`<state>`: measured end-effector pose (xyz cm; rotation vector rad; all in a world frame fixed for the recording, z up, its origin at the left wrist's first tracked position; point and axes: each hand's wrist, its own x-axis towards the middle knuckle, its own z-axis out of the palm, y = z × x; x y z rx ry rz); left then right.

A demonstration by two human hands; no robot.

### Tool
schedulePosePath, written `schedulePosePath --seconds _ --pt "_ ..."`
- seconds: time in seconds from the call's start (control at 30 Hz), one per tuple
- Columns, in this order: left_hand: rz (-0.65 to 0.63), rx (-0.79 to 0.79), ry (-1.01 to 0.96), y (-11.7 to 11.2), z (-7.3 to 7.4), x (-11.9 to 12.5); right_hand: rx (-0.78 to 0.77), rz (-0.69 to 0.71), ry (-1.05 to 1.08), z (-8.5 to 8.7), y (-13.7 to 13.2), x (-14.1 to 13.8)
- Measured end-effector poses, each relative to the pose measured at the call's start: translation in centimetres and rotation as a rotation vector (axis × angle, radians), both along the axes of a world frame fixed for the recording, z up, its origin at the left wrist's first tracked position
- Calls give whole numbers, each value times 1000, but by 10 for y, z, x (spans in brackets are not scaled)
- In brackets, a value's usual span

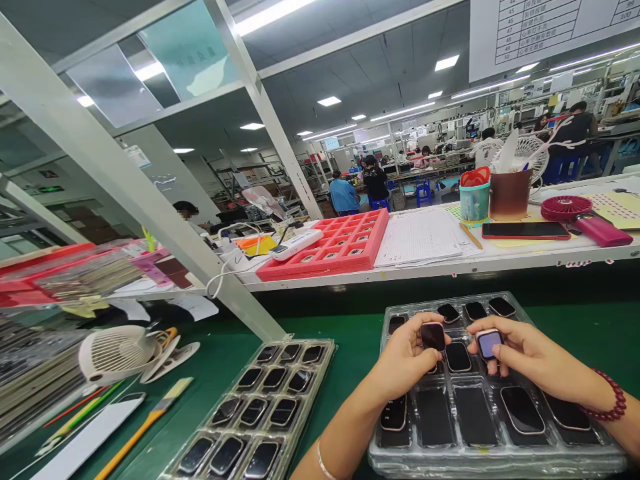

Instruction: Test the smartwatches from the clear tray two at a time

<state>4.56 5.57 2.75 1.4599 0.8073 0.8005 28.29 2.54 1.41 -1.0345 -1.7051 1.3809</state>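
Note:
My left hand (413, 350) is closed around a dark-screened smartwatch body (433, 336), held above a clear plastic tray (477, 460). To its right, my right hand (520, 350) grips a second smartwatch body (489, 344) whose screen is lit pale blue, the thumb on the glass. Between the hands, another watch body (459, 357) lies in a tray pocket. More dark watch bodies sit in the tray, such as one (523, 410) near the front, and two front pockets hold no watch. On the left, a second clear tray (295, 437) carries several watch bodies.
A brush (150, 420), a white fan (117, 353) and a white strip (90, 440) lie on the green bench at left. The shelf ahead holds a red foam tray (373, 243), papers (420, 237), a phone (525, 231) and cups (510, 195). A slanted post (250, 300) meets the bench.

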Motion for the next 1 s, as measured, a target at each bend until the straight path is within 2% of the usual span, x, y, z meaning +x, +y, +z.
schedulePosePath --seconds 0.13,0.3,0.53,0.8,1.0 --pt "-12 1 -8 -1 0 0 -3 -18 27 1 0 -1" --pt "17 -8 -30 -1 1 1 32 25 40 5 -3 -4" --pt "-13 -14 -23 -1 1 2 -16 -10 41 1 -1 -1" --pt "2 5 18 -1 0 1 27 -2 11 11 -7 -6" --pt "-3 16 44 -2 1 1 5 -16 -2 6 -4 -3"
